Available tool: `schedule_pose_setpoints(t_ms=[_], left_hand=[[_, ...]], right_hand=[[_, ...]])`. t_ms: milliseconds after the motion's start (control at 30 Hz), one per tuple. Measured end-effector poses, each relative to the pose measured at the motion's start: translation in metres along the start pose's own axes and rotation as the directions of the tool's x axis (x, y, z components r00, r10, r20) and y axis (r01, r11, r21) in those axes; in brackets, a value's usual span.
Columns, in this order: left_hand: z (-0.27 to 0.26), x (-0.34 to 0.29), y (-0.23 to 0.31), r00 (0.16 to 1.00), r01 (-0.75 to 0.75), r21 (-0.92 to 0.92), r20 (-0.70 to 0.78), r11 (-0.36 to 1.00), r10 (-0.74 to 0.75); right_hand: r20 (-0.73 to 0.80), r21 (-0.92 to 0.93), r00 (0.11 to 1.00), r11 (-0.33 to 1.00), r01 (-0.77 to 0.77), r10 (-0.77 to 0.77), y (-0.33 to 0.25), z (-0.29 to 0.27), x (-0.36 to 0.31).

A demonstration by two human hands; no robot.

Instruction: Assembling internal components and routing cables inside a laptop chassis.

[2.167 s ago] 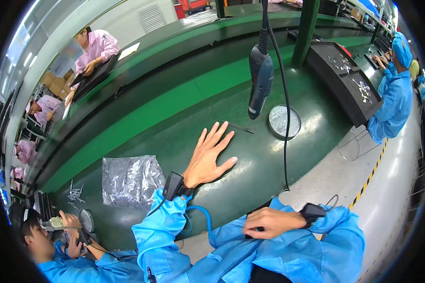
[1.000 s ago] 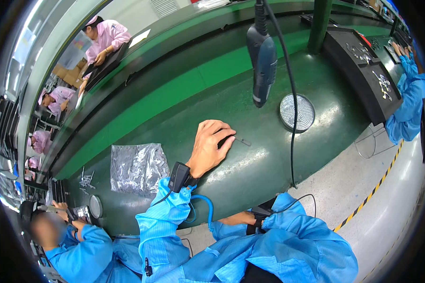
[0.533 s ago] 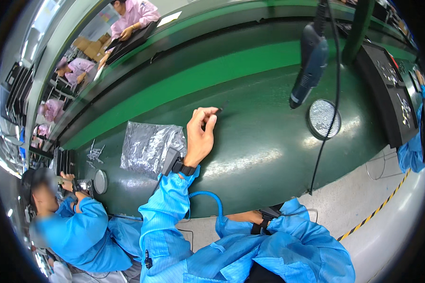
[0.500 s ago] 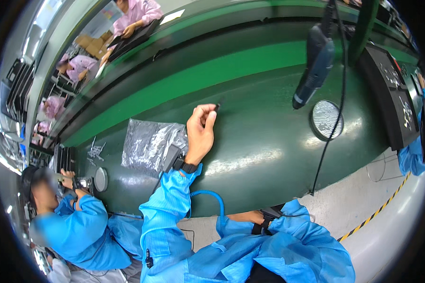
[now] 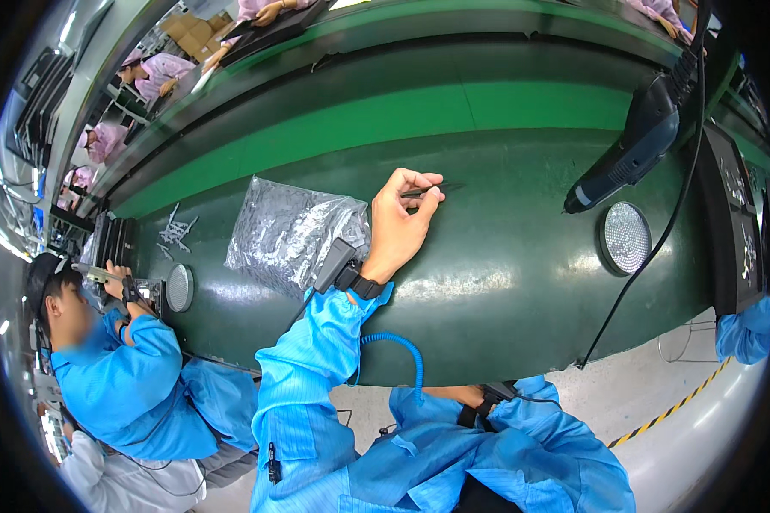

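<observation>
My left hand is over the green workbench, its fingers pinched round slim black tweezers. The fine tips point right, over bare bench. Beside the left wrist lies a clear plastic bag of dark, shiny contents. A black strap with a small box sits on that wrist, and a blue coiled cord hangs near the sleeve. My right hand is low at the bench's front edge near my lap. Its fingers are hidden, so what it holds cannot be seen.
A dark electric screwdriver hangs at the right, its cable crossing in front of a round textured dish. Black trays of small parts stand farther right. Small grey pieces and a co-worker in blue are at the left.
My left hand has moved a little right and has turned, so more of the tweezers shows. The whole view has shifted somewhat. My right hand stays low at the bench edge.
</observation>
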State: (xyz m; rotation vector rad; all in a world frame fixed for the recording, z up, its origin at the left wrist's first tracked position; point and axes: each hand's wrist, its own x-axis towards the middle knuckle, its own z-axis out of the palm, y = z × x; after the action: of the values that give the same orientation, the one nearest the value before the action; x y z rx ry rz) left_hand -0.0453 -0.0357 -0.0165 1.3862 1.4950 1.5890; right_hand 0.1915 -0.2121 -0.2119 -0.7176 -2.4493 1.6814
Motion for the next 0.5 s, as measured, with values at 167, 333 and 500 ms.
schedule_pose_setpoints(t_ms=[167,333,500], left_hand=[[-0.0004,-0.0011,0.0007,0.998,0.055,-0.123,0.018,0.991,-0.053],[-0.0038,-0.0010,0.0018,0.994,0.097,-0.108,0.052,0.989,-0.092],[0.0008,-0.0016,0.0036,0.997,0.063,-0.085,0.060,0.994,-0.058]], right_hand=[[0.001,-0.001,1.000,1.000,-0.001,0.001,-0.0028,-0.0014,-0.0011],[0.010,-0.003,1.000,1.000,-0.001,0.001,-0.0061,-0.0039,-0.0027],[0.008,-0.023,1.000,1.000,-0.014,0.014,-0.0055,-0.0109,-0.0033]])
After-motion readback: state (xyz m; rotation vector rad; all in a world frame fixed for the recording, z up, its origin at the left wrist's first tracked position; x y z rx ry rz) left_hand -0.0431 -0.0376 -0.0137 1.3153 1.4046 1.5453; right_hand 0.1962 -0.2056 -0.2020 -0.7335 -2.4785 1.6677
